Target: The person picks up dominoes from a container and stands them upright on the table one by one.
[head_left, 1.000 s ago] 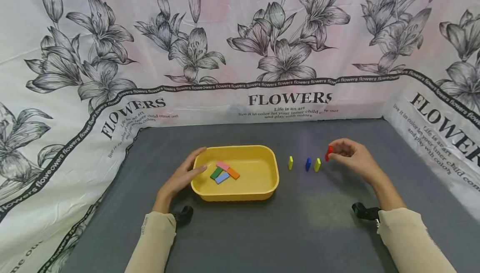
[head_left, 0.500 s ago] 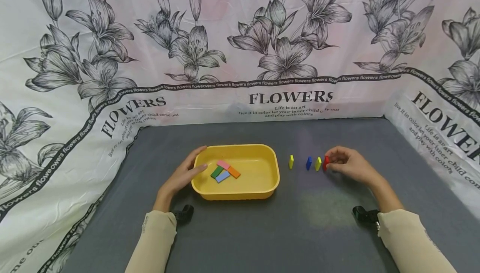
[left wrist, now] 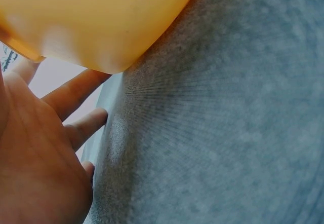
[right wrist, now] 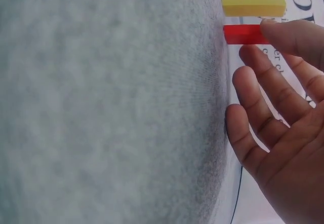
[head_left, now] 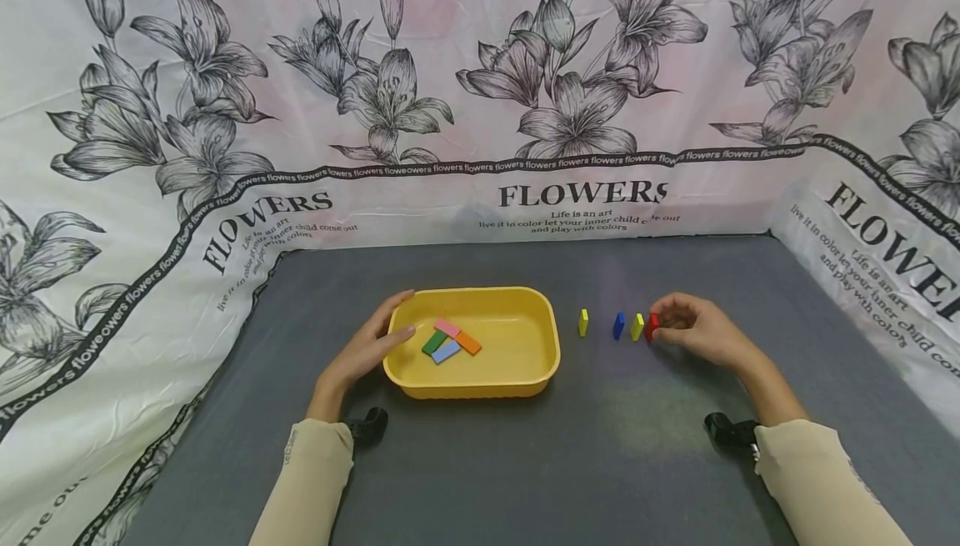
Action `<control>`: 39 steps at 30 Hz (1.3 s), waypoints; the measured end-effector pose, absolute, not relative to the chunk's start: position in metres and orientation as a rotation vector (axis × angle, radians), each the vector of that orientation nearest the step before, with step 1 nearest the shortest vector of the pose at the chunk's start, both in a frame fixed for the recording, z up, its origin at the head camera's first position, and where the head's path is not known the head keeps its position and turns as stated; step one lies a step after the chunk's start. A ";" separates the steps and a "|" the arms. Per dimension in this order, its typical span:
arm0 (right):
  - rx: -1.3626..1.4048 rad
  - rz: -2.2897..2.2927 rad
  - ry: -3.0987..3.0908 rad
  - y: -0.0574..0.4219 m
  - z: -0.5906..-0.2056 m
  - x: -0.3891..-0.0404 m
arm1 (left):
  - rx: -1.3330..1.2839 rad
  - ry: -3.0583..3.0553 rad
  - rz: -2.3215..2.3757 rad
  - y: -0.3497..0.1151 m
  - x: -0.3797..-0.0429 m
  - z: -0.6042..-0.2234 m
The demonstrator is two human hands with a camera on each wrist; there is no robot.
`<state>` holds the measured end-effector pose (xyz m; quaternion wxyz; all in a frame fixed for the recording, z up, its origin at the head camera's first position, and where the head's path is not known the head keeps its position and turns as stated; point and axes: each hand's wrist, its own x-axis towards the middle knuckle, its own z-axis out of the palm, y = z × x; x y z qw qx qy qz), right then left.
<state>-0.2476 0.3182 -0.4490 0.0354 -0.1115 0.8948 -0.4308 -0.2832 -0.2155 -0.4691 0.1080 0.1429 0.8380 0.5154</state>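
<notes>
My right hand [head_left: 697, 328] pinches a red domino block [right wrist: 244, 34] between thumb and fingers. The block stands upright on the table, close beside a yellow domino [head_left: 637, 328]. To the left of that one stand a blue domino [head_left: 618, 326] and, after a wider gap, another yellow domino [head_left: 583, 323]. My left hand [head_left: 364, 352] holds the left end of a yellow plastic tub [head_left: 517, 354], thumb over the rim and fingers along the outside. Inside the tub lie a pink domino [head_left: 447, 327], a green domino [head_left: 434, 342], an orange domino [head_left: 468, 343] and a light blue domino [head_left: 446, 353].
Dark grey cloth [head_left: 525, 471] covers the table. A white and pink flower-print curtain [head_left: 450, 112] hangs behind it and along both sides. Each wrist carries a black camera mount.
My right hand has brought the red domino left and down onto the table beside the nearer yellow domino. Over the last half second it barely moves. My left hand stays on the tub.
</notes>
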 end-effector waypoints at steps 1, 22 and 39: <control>-0.343 -1.325 2.748 0.318 -0.449 -0.248 | 0.419 2.468 1.513 -0.216 -0.283 -0.469; -0.396 -1.224 2.922 0.295 -0.418 -0.249 | 0.388 2.465 1.513 -0.217 -0.285 -0.470; -0.838 -1.155 2.914 0.151 -0.406 -0.261 | 0.404 2.466 1.512 -0.217 -0.286 -0.471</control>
